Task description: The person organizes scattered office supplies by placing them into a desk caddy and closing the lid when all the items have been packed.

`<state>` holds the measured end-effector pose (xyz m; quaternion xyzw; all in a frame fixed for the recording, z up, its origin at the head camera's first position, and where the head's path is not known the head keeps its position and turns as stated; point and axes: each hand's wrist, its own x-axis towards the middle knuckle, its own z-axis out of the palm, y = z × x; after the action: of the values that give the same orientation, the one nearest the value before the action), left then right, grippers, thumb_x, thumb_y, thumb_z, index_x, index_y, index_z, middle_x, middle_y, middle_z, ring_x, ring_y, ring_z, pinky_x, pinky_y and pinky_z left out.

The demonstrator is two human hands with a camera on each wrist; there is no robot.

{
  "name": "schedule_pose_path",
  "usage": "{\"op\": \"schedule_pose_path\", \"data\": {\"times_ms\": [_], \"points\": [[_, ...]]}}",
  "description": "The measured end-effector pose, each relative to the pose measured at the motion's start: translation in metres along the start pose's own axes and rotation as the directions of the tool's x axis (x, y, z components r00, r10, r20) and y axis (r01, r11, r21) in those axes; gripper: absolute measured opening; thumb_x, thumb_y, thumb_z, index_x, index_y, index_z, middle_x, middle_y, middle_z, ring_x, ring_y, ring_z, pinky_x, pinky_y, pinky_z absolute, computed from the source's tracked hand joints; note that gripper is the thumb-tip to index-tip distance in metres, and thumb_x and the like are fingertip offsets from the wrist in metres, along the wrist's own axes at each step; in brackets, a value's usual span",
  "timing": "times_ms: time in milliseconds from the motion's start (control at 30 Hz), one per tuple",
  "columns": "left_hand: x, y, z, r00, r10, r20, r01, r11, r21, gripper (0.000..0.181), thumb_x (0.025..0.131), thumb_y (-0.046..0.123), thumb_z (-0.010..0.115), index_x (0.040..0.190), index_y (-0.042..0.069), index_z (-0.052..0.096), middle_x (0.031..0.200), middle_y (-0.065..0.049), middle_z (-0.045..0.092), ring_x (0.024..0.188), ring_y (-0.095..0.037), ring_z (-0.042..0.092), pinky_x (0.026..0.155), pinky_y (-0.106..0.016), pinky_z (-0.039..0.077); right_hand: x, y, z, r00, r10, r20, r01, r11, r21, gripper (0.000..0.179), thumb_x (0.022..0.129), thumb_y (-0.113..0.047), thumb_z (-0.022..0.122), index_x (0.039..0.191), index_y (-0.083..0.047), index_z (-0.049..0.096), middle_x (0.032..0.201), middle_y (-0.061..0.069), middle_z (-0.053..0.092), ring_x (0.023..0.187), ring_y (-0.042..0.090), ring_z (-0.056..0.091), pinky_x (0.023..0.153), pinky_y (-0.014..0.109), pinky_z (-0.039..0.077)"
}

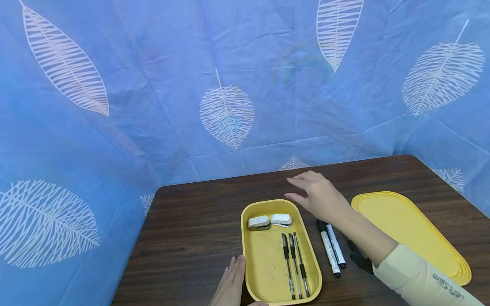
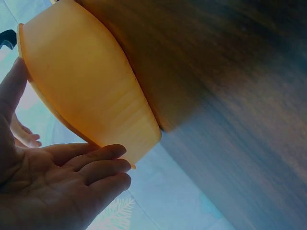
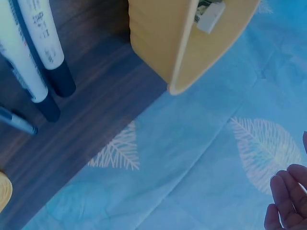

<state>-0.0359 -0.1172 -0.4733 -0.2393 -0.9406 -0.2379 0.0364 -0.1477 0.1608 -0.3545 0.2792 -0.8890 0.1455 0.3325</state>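
Note:
My left hand (image 1: 231, 281) rests against the left side of a yellow plastic box (image 1: 264, 259), its fingers fairly straight. In the left wrist view, the thumb lies at the box's rim and the fingertips (image 2: 115, 165) touch near its corner. My right hand (image 1: 317, 194) hovers above the table by the box's far right corner, fingers loosely bent, holding nothing. Inside the box, two white staplers (image 1: 259, 222) sit at the far end. Three pens (image 1: 292, 263) with black grips lie side by side at its right.
Two white markers (image 1: 333, 248) with black caps lie on the dark wooden table (image 1: 183, 238), right of the box. Farther right is a yellow lid (image 1: 409, 238), partly covered by my right forearm. A dark object (image 1: 360, 257) shows under that forearm. Blue leaf-print cloth hangs behind.

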Motion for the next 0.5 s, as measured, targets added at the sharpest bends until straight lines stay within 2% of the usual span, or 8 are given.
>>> {"op": "schedule_pose_path", "data": {"times_ms": [233,333,400,500], "points": [[0.001,0.001,-0.003,0.999,-0.033,0.043,0.035,0.998,-0.056,0.105,0.077,0.063,0.069,0.146,-0.008,0.033,0.148,-0.027,0.041,0.134,-0.045,0.042,0.102,-0.059,0.042,-0.003,0.006,-0.02,0.998,-0.011,-0.054,0.01,1.0,-0.022,0.045,0.069,-0.02,0.086,0.108,-0.001,0.073,0.097,0.013,0.073,0.091,0.029,0.067,0.079,0.046,0.056],[0.001,0.001,-0.004,0.999,-0.03,0.041,0.032,0.998,-0.048,0.105,0.077,0.064,0.069,0.145,-0.009,0.034,0.148,-0.027,0.041,0.134,-0.045,0.042,0.103,-0.058,0.042,-0.004,0.009,-0.027,0.997,-0.012,-0.074,0.01,1.0,-0.022,0.045,0.072,-0.024,0.084,0.109,-0.001,0.073,0.098,0.014,0.072,0.092,0.031,0.067,0.08,0.048,0.056],[0.001,0.001,-0.004,0.999,-0.03,0.043,0.032,0.998,-0.049,0.105,0.077,0.064,0.068,0.145,-0.009,0.033,0.148,-0.027,0.041,0.134,-0.045,0.042,0.103,-0.058,0.042,-0.005,0.011,-0.032,0.996,-0.012,-0.089,0.01,1.0,-0.022,0.048,0.082,-0.039,0.075,0.111,-0.001,0.072,0.099,0.014,0.072,0.093,0.031,0.067,0.08,0.048,0.056],[0.001,0.001,-0.004,0.998,-0.033,0.046,0.035,0.998,-0.057,0.105,0.078,0.064,0.068,0.146,-0.008,0.033,0.148,-0.027,0.041,0.135,-0.044,0.042,0.103,-0.059,0.041,-0.006,0.013,-0.039,0.993,-0.001,-0.116,-0.001,1.0,-0.018,0.062,0.092,-0.057,0.05,0.113,-0.002,0.072,0.099,0.014,0.072,0.093,0.032,0.067,0.08,0.049,0.055]]}}
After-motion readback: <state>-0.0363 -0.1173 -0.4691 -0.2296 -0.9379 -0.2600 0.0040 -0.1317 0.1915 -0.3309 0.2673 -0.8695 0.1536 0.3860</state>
